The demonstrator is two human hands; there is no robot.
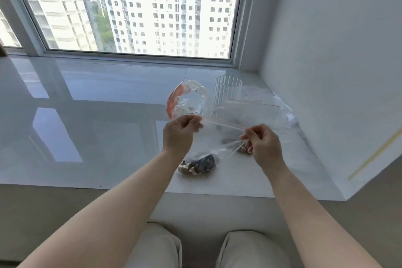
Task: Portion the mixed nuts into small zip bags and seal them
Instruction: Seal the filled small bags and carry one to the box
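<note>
I hold a small clear zip bag (219,137) in the air above the white sill. My left hand (179,134) pinches its top left corner at the red zip strip, and my right hand (264,144) pinches the top right corner. Dark mixed nuts (199,165) sag in the bag's bottom. A few more nuts (243,149) show beside my right hand; I cannot tell which bag holds them. Behind stands the large clear supply bag (189,100) with an orange-red label. Flat empty zip bags (258,102) lie to the right.
A ribbed clear cup (228,91) stands between the supply bag and the empty bags. The glossy white sill (87,126) runs far to the left under a wide window. A white wall (326,72) closes the right side. My knees are below the sill's front edge.
</note>
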